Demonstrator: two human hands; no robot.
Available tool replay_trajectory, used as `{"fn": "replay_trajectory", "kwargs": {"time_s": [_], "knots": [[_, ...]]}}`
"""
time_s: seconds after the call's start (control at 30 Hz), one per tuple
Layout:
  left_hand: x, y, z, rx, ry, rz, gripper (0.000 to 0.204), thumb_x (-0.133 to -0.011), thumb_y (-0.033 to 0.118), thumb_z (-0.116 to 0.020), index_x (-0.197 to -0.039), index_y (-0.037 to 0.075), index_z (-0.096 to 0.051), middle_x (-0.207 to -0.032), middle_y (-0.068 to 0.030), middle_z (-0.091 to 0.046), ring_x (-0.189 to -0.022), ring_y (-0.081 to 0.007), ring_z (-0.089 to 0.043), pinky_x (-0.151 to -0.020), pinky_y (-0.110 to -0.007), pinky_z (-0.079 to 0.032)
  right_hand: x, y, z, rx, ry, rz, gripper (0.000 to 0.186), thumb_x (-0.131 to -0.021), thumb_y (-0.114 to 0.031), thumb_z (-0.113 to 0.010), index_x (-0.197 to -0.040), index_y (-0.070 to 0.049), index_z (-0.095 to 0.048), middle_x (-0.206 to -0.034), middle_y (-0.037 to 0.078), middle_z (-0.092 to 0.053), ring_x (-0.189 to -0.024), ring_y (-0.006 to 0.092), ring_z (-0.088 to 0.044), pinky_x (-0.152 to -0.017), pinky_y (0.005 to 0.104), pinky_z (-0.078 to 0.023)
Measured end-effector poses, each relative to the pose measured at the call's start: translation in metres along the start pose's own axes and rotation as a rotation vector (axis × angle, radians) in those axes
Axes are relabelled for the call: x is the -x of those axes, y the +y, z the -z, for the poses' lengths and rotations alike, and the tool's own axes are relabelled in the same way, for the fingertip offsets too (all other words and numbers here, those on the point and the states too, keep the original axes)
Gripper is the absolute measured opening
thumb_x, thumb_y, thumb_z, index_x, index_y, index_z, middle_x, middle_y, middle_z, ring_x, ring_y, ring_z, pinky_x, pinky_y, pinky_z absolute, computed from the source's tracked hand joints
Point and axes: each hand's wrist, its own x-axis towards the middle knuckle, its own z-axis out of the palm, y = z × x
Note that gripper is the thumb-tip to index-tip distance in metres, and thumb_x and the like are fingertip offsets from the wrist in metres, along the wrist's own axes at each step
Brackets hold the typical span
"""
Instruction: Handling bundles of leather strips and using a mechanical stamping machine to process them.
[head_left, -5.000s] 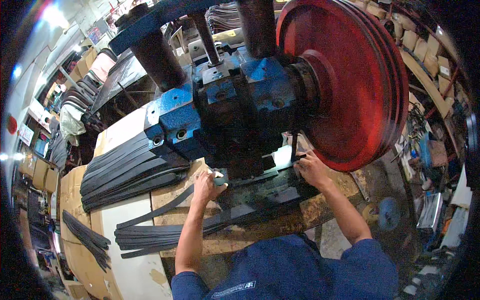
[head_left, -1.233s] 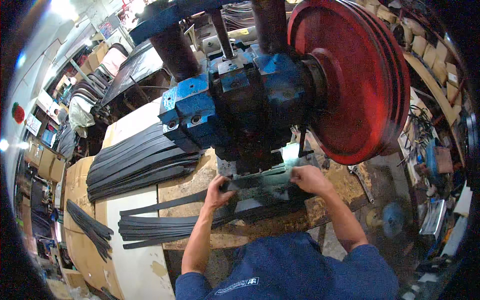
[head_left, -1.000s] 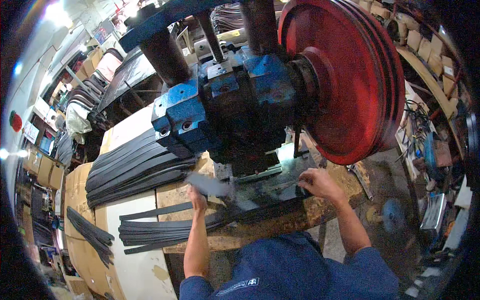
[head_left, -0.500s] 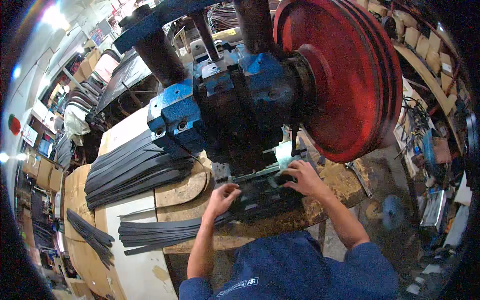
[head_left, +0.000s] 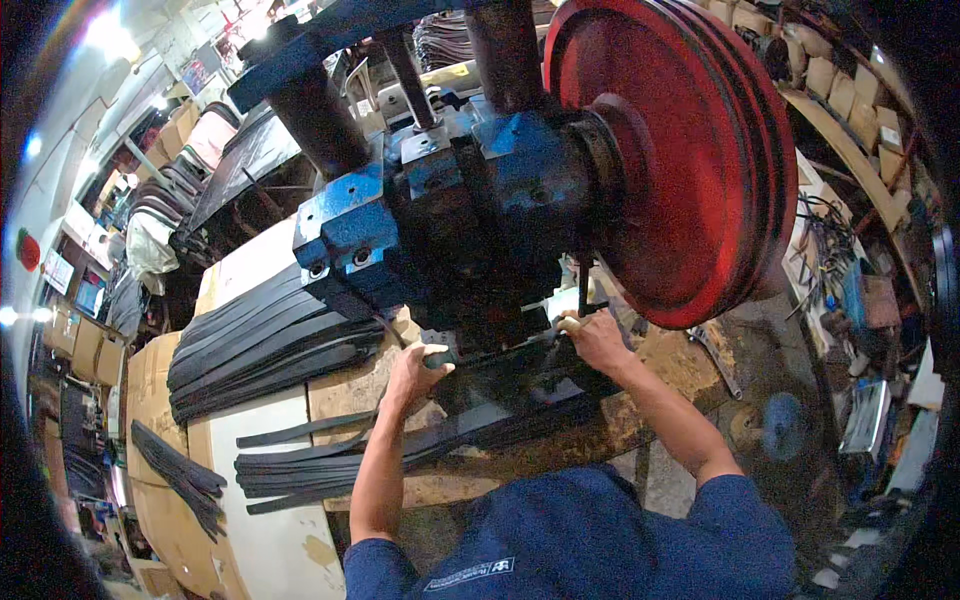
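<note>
The work appears to be in the middle: both hands are at the front of the blue press [head_left: 435, 178], in the centre of the frame. The left hand [head_left: 408, 378] is at the left end of the dark working edge, its thumb and first finger a little apart, with something dark grey-green between them. Whether these fingers are pressed firmly on it, I cannot tell. The right hand [head_left: 602, 344] is at the other end, right of centre, just below the red flywheel [head_left: 690, 170]. Its fingers are bent inward, but it is too dark there to say what they hold, or how tightly.

The black strips lie mostly in the left half. A large pile [head_left: 265, 345] is left of the press, and a fanned bundle [head_left: 300, 475] is lower, passing behind the left forearm toward the centre. Between them is a loose strip [head_left: 285, 434], going toward the left arm. A small bundle [head_left: 178, 475] rests on cardboard [head_left: 150, 390] at the far left.

So many strips are away from the press; which groups are finished and which are left, their look does not show. At the right of the wooden counter [head_left: 680, 375] a wrench [head_left: 718, 365] lies, with neither hand on it.
</note>
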Motion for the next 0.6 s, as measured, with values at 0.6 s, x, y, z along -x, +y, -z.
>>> {"fn": "replay_trajectory", "kwargs": {"time_s": [0.6], "knots": [[-0.009, 0.006, -0.016, 0.060, 0.097, -0.134, 0.045, -0.069, 0.033, -0.081, -0.101, 0.004, -0.068, -0.090, -0.0196, -0.065, -0.088, -0.0386, -0.063, -0.076, -0.044, -0.051, 0.012, 0.014, 0.000, -0.775, 0.165, -0.440, 0.010, -0.079, -0.014, -0.066, -0.086, -0.014, -0.073, -0.078, 0.007, -0.067, -0.092, 0.0279, -0.059, -0.080, 0.0430, -0.043]]}}
